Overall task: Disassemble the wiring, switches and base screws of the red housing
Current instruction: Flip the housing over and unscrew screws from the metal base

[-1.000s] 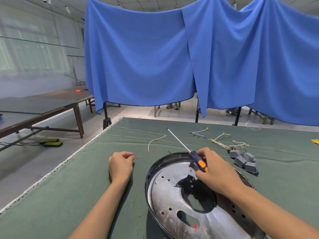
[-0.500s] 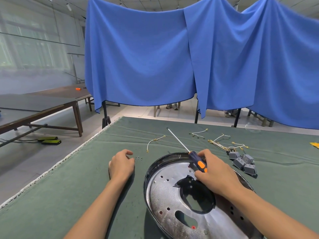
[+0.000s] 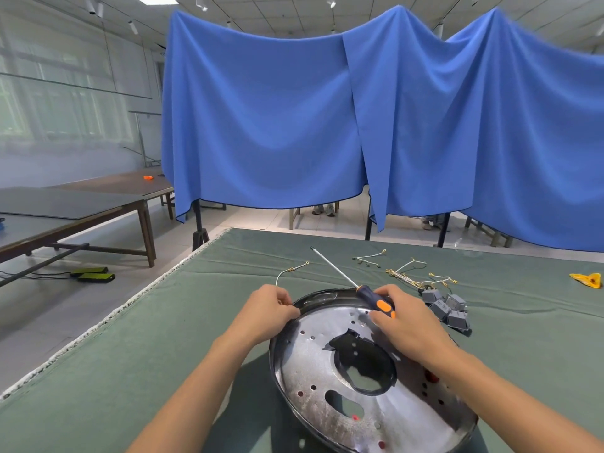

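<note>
The housing (image 3: 330, 384) lies base-up on the green table: a round silver metal base plate with holes, a dark rim and red showing through the holes. My left hand (image 3: 266, 313) grips the plate's rim at its far left. My right hand (image 3: 403, 325) rests over the plate's far side and holds a screwdriver (image 3: 374, 299) with a black and orange handle, its long shaft pointing away to the upper left. Removed grey switches (image 3: 446, 308) lie to the right, loose wires (image 3: 405, 273) behind them.
A single wire (image 3: 291, 273) lies beyond my left hand. A yellow-orange object (image 3: 588, 280) sits at the far right of the green table (image 3: 147, 338). The table's left edge runs diagonally; blue curtains (image 3: 294, 125) hang behind, and wooden tables (image 3: 75, 210) stand left.
My left hand moved right from the table beside the small screws onto the plate's rim. My right hand with the screwdriver stayed roughly in place. The camera tilted slightly.
</note>
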Demonstrator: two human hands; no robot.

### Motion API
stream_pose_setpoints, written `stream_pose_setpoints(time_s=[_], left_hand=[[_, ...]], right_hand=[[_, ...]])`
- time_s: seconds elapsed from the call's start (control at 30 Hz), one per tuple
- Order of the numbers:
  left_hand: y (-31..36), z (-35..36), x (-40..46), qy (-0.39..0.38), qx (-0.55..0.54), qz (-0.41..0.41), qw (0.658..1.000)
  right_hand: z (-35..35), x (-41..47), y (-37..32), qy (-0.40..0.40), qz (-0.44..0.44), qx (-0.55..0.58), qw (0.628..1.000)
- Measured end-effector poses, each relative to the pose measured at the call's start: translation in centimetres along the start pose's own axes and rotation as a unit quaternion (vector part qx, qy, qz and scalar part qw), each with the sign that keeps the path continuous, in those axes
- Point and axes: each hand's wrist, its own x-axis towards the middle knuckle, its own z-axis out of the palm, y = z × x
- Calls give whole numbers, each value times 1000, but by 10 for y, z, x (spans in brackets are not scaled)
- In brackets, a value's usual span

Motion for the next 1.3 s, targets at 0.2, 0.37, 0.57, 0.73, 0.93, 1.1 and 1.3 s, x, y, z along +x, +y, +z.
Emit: stream_pose_setpoints(time_s=[0.2, 0.37, 0.57, 0.73, 0.93, 1.1, 1.3], left_hand=[[40, -14, -6, 109, 30, 65, 991], [87, 19, -11, 81, -120, 39, 989], [120, 71, -15, -72, -287, -26, 955], [122, 92, -22, -120, -332, -44, 935], [125, 103, -28, -202, -339, -63, 917], [125, 114, -34, -205, -302, -70, 928], [128, 119, -51, -207, -218, -29, 953]], right_hand=[[-30, -10, -2, 45, 16, 186, 981], [-56, -14, -18, 25, 46, 285, 957], [-61, -27, -14, -7, 50, 223, 973], [-79, -35, -1, -83, 66, 139, 985], [-79, -45, 11, -115, 75, 54, 989], [-69, -59, 28, -74, 96, 60, 991], [-60, -72, 37, 47, 103, -17, 993]])
